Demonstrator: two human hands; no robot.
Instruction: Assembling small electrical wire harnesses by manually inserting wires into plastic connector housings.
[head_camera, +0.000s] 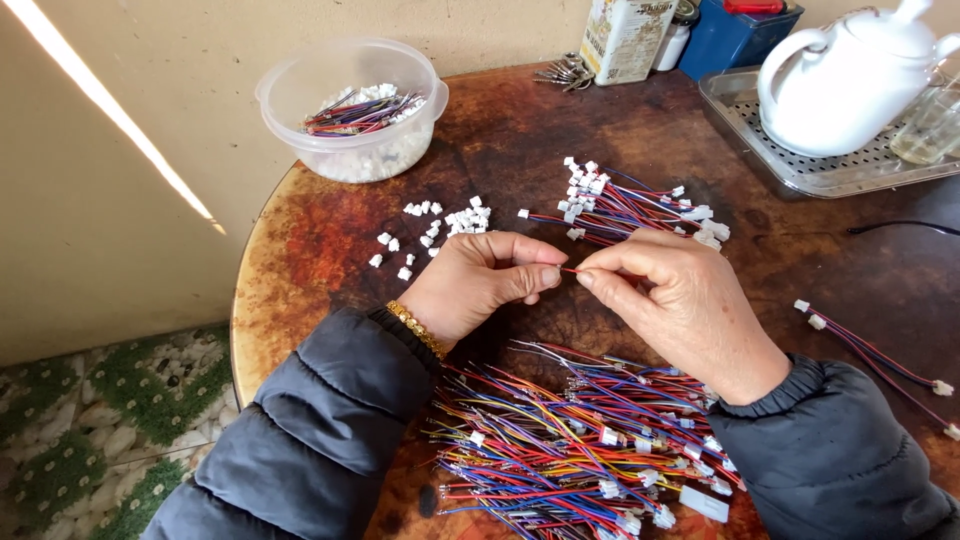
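My left hand (478, 282) and my right hand (672, 300) meet fingertip to fingertip over a round brown table (310, 230). Between them runs a thin red wire (570, 270), pinched by my right hand's thumb and forefinger. My left hand's fingers are closed; whether they hold a small connector is hidden. Loose white plastic connectors (440, 225) lie just beyond my left hand. A bundle of wires with white connectors fitted (630, 205) lies beyond my right hand. A large heap of coloured wires (580, 440) sits between my forearms.
A clear plastic bowl (352, 108) with connectors and wires stands at the back left. At the back right, a white teapot (850, 80) and a glass (930, 125) rest on a metal tray (800, 175). Two finished wires (880, 360) lie right. Keys (565, 72) lie behind.
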